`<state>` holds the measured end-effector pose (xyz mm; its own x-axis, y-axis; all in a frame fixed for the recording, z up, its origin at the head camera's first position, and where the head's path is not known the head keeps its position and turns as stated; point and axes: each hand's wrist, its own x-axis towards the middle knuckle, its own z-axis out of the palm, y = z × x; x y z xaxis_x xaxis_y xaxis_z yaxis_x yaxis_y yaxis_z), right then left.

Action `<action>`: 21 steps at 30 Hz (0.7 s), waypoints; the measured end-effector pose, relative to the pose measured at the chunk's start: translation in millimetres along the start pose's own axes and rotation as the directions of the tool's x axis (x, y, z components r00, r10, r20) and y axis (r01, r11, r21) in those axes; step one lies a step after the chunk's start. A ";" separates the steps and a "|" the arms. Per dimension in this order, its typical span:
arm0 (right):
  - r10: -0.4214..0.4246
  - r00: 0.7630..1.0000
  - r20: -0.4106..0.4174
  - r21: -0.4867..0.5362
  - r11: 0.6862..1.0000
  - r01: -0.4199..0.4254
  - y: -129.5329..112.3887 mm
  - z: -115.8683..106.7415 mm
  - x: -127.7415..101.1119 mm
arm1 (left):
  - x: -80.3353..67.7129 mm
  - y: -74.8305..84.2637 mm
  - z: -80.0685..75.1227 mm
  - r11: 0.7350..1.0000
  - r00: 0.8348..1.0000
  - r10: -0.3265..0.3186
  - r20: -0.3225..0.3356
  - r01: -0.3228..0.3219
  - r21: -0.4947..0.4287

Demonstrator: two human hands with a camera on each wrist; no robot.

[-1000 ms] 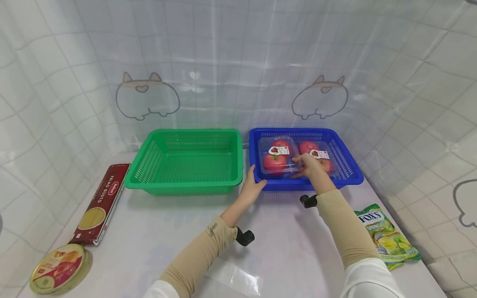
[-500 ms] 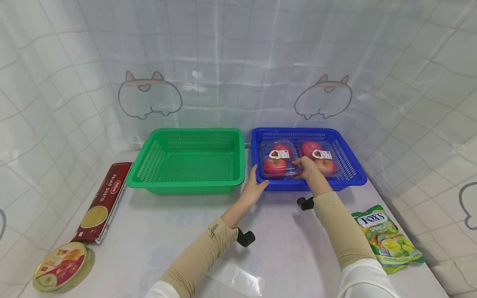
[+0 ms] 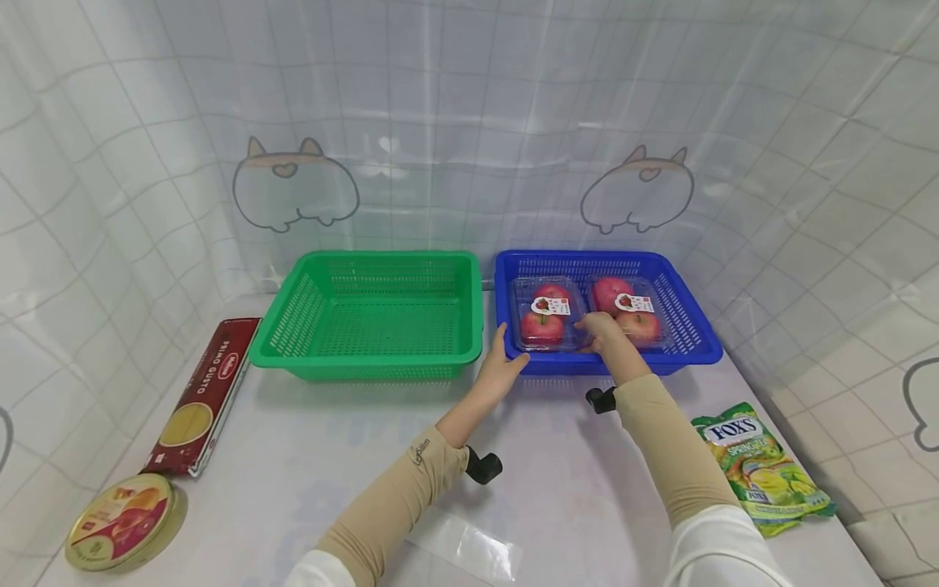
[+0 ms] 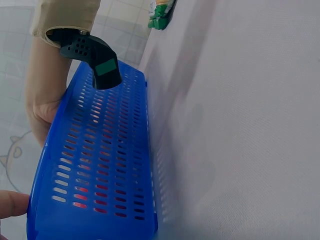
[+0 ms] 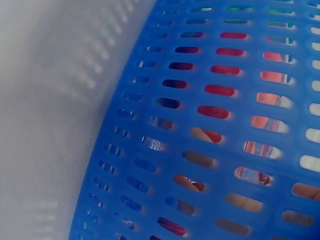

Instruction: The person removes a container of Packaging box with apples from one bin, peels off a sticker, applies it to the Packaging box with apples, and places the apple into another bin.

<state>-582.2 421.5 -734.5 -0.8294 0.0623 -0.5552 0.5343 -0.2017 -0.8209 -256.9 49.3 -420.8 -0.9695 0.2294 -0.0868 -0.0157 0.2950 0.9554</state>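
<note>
Inside the blue basket [image 3: 609, 365] lie two clear plastic boxes of apples, side by side. My right hand [image 3: 605, 333] reaches over the front rim and holds the left apple box [image 3: 543, 330] by its right edge, fingertips partly hidden. Beside it sits the right apple box [image 3: 640, 326], behind that hand. With thumb and fingers spread around the basket's front left corner, my left hand [image 3: 499, 368] grips the rim. In the left wrist view one left-hand digit [image 4: 12, 204] touches the rim. Red fruit and fingers show through the basket's slots in the right wrist view.
A green basket [image 3: 367, 360] stands left of the blue one. A red pasta pack [image 3: 201, 399] and a round tin [image 3: 121, 522] lie at the left. A green candy bag [image 3: 763, 469] lies at the right. A grid-patterned curtain [image 3: 469, 147] encloses the table.
The left apple box has come down flat into the blue basket, with my right hand lowering alongside it. My left hand keeps its place on the rim. The view has shifted slightly.
</note>
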 end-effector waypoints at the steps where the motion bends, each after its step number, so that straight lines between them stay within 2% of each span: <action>1: -0.012 1.000 -0.002 -0.021 1.000 0.012 -1.2 1.8 -5.1 | 0.2 0.3 0.2 1.000 1.000 0.000 0.000 0.000 -0.001; 4: -0.066 0.998 0.005 -0.101 0.993 0.066 -9.9 12.0 -38.7 | 0.9 0.9 1.2 1.000 1.000 -0.003 0.001 0.003 -0.002; 5: -0.076 0.997 0.011 -0.127 0.989 0.077 -15.1 18.6 -58.4 | 1.2 0.9 1.5 1.000 1.000 -0.003 0.000 0.003 -0.001; 7: -0.088 0.996 0.006 -0.175 0.981 0.088 -29.7 38.8 -113.4 | 1.6 0.9 1.8 1.000 1.000 -0.003 0.000 0.003 0.000; 9: -0.089 0.996 0.001 -0.221 0.971 0.087 -49.2 67.7 -187.7 | 2.2 1.0 2.3 1.000 1.000 -0.005 0.002 0.005 0.004; 13: -0.110 0.994 -0.014 -0.271 0.957 0.102 -92.7 138.1 -358.3 | 2.6 1.1 2.1 1.000 1.000 -0.009 -0.001 0.009 0.013; 15: -0.135 0.991 0.004 -0.270 0.954 0.131 -109.9 166.2 -427.8 | 3.5 0.1 1.4 1.000 1.000 -0.008 -0.011 0.008 0.017; 16: -0.156 0.988 0.017 -0.271 0.950 0.155 -115.3 175.2 -451.3 | 3.9 -1.0 0.9 1.000 1.000 -0.007 -0.015 0.007 0.009; 17: -0.180 0.983 0.028 -0.273 0.945 0.181 -118.0 180.2 -464.7 | 4.0 -2.3 0.2 1.000 1.000 -0.002 -0.017 0.002 -0.003; 21: -0.275 0.960 0.044 -0.291 0.916 0.276 -117.9 184.3 -485.1 | -0.3 -8.2 -3.5 0.998 0.999 0.031 0.012 -0.030 -0.058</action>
